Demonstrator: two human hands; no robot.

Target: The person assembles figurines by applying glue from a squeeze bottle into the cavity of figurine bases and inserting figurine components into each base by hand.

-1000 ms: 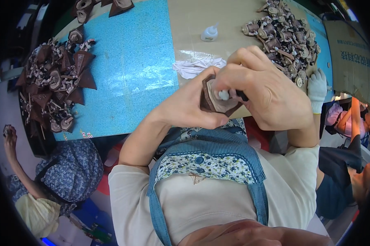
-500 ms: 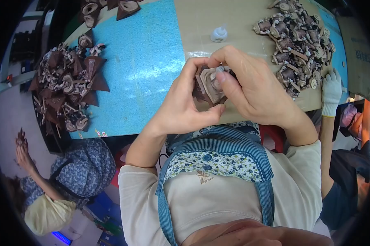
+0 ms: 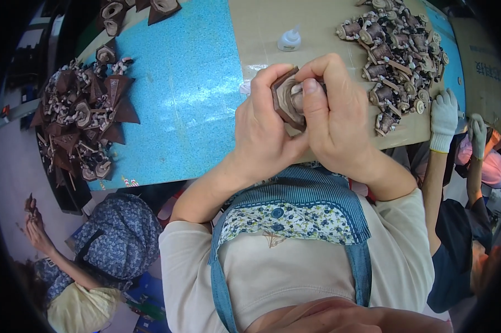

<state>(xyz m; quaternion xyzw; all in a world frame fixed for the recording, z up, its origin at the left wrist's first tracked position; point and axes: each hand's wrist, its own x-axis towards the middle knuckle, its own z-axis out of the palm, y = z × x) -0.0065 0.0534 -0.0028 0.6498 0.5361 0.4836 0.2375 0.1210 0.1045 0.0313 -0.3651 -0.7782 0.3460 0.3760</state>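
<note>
Both hands meet above the near side of the table. My left hand (image 3: pixel 259 119) is closed round the outer edge of a brown, many-sided base (image 3: pixel 285 105) with a pale, stepped top. My right hand (image 3: pixel 339 119) pinches a small pale piece (image 3: pixel 297 100) at the middle of that base, thumb on top. Its fingers hide most of the small piece, so its shape does not show fully. Beyond the hands stands a small white squeeze bottle (image 3: pixel 289 40) with a thin nozzle.
A heap of brown pointed pieces with small figures (image 3: pixel 84 119) lies on the left. Several barrel-shaped figure assemblies (image 3: pixel 400 55) are piled at right. More brown bases (image 3: pixel 164 8) sit far left. Gloved co-worker's hand (image 3: pixel 444 119) rests at the right edge; another person (image 3: pixel 117 238) is at left.
The base has tilted, and my left hand has turned more upright around it. My right thumb now points upward over the small piece. A second gloved hand shows at right.
</note>
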